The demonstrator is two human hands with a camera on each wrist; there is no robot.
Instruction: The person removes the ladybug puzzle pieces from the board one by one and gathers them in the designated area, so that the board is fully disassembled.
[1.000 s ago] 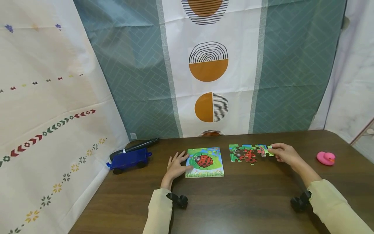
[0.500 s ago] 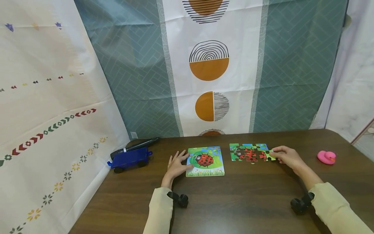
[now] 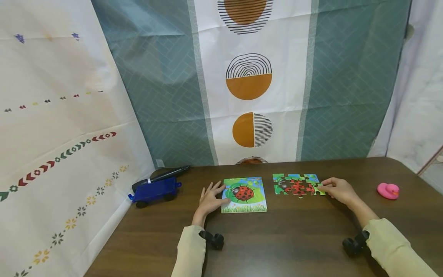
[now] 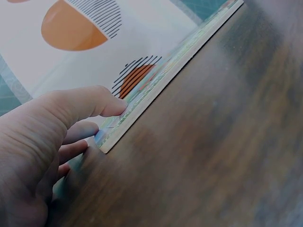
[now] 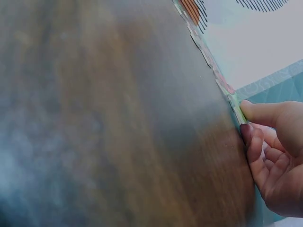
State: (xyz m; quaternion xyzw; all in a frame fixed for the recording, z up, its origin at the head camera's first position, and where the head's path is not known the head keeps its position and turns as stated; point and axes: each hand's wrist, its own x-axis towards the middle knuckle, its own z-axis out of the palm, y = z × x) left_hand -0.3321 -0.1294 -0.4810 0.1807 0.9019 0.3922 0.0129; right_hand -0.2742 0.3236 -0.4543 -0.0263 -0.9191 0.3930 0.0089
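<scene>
My right hand [image 3: 340, 191] pinches a green-edged puzzle piece [image 3: 321, 189] between thumb and fingers, against the right side of a partly joined ladybug jigsaw [image 3: 297, 186]. In the right wrist view the thumb [image 5: 262, 112] lies on top of that piece [image 5: 240, 112], and the other fingers are curled below. To the left lies a flat square board [image 3: 243, 194] printed with a red ladybug on green. My left hand [image 3: 209, 199] rests at the board's left edge with fingers spread. In the left wrist view its thumb [image 4: 102, 101] touches the top of the board [image 4: 142, 109].
A blue toy wagon [image 3: 155, 190] stands at the left, with a black marker [image 3: 162, 176] behind it. On the right sits a pink rubber duck [image 3: 388, 191]. All lie on a dark wooden table [image 3: 277, 242], with a patterned cloth [image 3: 256, 138] behind.
My right hand has brought the puzzle piece down and toward the jigsaw, lining it up along the right side. The left hand stays on the board. The head view has shifted slightly.
</scene>
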